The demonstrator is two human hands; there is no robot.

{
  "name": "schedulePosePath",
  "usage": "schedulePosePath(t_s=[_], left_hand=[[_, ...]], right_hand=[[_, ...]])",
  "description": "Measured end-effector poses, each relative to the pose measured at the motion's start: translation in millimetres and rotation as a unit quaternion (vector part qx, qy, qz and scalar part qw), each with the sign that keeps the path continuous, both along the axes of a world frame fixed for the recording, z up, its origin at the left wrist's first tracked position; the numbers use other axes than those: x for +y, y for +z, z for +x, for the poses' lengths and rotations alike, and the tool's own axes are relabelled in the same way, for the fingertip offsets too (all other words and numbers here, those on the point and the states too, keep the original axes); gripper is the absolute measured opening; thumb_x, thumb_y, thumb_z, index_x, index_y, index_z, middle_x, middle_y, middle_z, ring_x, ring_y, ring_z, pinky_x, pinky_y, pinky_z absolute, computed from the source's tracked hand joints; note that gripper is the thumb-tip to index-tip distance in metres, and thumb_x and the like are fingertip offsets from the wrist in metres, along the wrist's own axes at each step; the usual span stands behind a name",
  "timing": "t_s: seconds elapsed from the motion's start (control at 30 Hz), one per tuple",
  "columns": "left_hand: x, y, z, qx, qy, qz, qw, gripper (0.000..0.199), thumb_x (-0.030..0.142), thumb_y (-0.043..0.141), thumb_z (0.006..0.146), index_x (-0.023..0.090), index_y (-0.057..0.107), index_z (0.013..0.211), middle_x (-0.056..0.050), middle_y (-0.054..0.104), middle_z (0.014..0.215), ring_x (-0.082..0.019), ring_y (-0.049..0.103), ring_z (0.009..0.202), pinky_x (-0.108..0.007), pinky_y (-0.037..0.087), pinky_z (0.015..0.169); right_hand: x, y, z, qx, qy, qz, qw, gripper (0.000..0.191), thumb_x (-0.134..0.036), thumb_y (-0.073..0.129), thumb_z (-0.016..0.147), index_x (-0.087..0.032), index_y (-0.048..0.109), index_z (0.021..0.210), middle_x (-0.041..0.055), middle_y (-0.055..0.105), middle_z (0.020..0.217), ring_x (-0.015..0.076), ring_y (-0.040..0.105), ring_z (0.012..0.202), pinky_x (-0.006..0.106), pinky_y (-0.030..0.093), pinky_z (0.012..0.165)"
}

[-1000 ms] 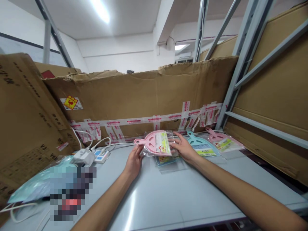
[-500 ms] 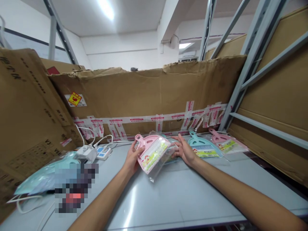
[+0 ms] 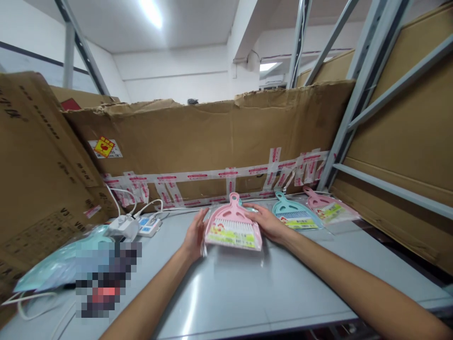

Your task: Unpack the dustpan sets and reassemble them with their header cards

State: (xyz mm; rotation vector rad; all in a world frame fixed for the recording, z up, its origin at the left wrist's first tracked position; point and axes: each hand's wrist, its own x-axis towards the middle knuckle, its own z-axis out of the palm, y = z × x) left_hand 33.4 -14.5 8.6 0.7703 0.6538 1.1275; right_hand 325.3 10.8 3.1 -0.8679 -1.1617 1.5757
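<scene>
A pink dustpan-and-brush set (image 3: 233, 226) in clear plastic is raised a little above the grey table, its handle pointing away from me. My right hand (image 3: 266, 222) grips its right edge, thumb on top. At its left edge, my left hand (image 3: 196, 234) rests against the plastic with its fingers stretched out. Part of a teal piece shows behind the pink set. To the right lie a bagged teal set (image 3: 295, 212) and, beyond it, another bagged pink set (image 3: 329, 208).
A power strip (image 3: 148, 225) with white plugs and cables sits at the left, beside a teal plastic-wrapped item (image 3: 53, 267) and a blurred dark object. A large taped carton (image 3: 212, 141) stands along the back; metal shelf posts rise at the right.
The pink set has turned from a tilt to face me squarely, with its handle upward. My right hand has moved onto its right edge, and my left hand's fingers have opened.
</scene>
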Motion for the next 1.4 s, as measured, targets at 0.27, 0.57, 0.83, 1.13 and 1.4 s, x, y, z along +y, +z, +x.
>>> schedulePosePath(t_s=[0.27, 0.57, 0.83, 1.13, 1.4], left_hand=[[-11.3, -2.2, 21.4, 0.005, -0.047, 0.035, 0.998, 0.069, 0.058, 0.096, 0.088, 0.019, 0.073, 0.141, -0.019, 0.077, 0.148, -0.035, 0.078, 0.129, -0.045, 0.067, 0.104], [-5.3, -1.5, 19.1, 0.157, 0.16, 0.147, 0.963, 0.058, 0.047, 0.106, 0.072, 0.014, 0.084, 0.115, -0.015, 0.088, 0.112, -0.032, 0.082, 0.1, -0.041, 0.064, 0.096], [-25.6, 8.8, 2.7, 0.345, 0.176, 0.356, 0.85, 0.013, 0.036, 0.093, 0.084, 0.028, 0.088, 0.093, -0.012, 0.084, 0.098, -0.035, 0.075, 0.105, -0.044, 0.06, 0.106], [-29.4, 1.4, 6.9, 0.4, 0.174, 0.418, 0.797, 0.016, 0.037, 0.087, 0.091, 0.029, 0.089, 0.106, -0.013, 0.082, 0.1, -0.031, 0.073, 0.095, -0.039, 0.058, 0.097], [-32.8, 8.0, 12.8, 0.351, 0.181, 0.358, 0.846, 0.01, 0.033, 0.091, 0.088, 0.029, 0.088, 0.097, -0.01, 0.078, 0.089, -0.031, 0.071, 0.092, -0.038, 0.056, 0.098]], right_hand=[[-5.8, -4.0, -16.9, 0.055, -0.066, 0.027, 0.996, 0.072, -0.056, 0.105, 0.073, -0.026, 0.067, 0.126, 0.0057, 0.084, 0.115, 0.0268, 0.081, 0.1, 0.04, 0.071, 0.081], [4.6, -4.4, -3.8, -0.036, -0.099, 0.094, 0.99, 0.058, -0.07, 0.088, 0.088, -0.026, 0.067, 0.12, 0.0061, 0.082, 0.105, 0.026, 0.079, 0.096, 0.038, 0.069, 0.075], [6.1, 1.1, 7.7, -0.151, -0.135, 0.163, 0.966, 0.043, -0.061, 0.076, 0.096, -0.024, 0.067, 0.116, 0.0019, 0.079, 0.078, 0.0219, 0.074, 0.072, 0.032, 0.061, 0.064], [3.5, 4.5, 11.6, -0.3, -0.196, 0.259, 0.897, 0.014, -0.036, 0.06, 0.096, -0.026, 0.066, 0.104, 0.0005, 0.078, 0.078, 0.0225, 0.072, 0.071, 0.033, 0.052, 0.071], [3.7, 0.5, 13.5, -0.38, -0.212, 0.277, 0.857, 0.012, -0.036, 0.055, 0.097, -0.027, 0.063, 0.097, 0.0011, 0.074, 0.077, 0.0248, 0.067, 0.073, 0.033, 0.043, 0.07]])
